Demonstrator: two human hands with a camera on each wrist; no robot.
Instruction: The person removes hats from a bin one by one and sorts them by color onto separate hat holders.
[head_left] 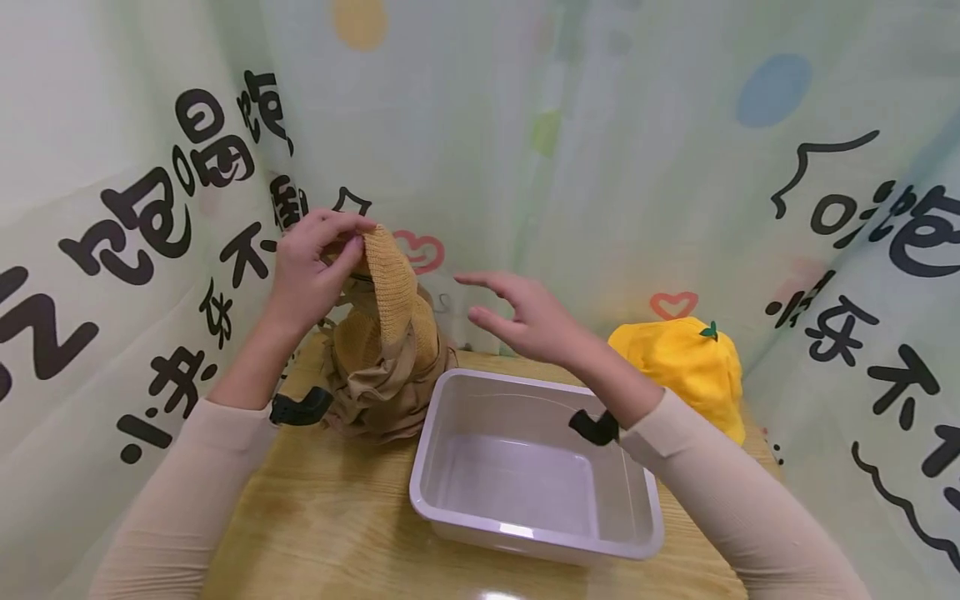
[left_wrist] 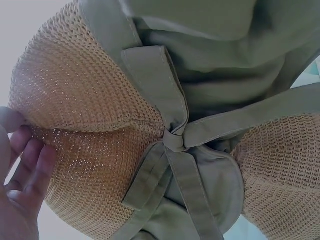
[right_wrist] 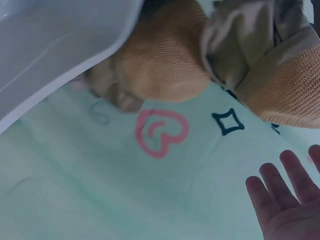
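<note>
My left hand (head_left: 315,267) pinches the edge of a woven tan brim on a sun hat (head_left: 393,287), lifting it at the left of the table. Seen from the left wrist, the sun hat (left_wrist: 75,95) has an olive-brown cloth crown and a knotted ribbon bow (left_wrist: 174,140). Beneath the lifted brim, brown cloth (head_left: 386,392) and more woven brim bunch together on the table. My right hand (head_left: 528,321) hangs in the air right of the hat, fingers extended and holding nothing. In the right wrist view, the right hand's fingers (right_wrist: 272,187) are spread below the brim.
A pale lilac plastic tub (head_left: 517,540) stands on the wooden table (head_left: 322,517), just right of the brown cloth. Behind my right forearm sits a yellow cloth hat (head_left: 675,367) with a small green leaf. Printed curtains (head_left: 480,150) surround the table closely.
</note>
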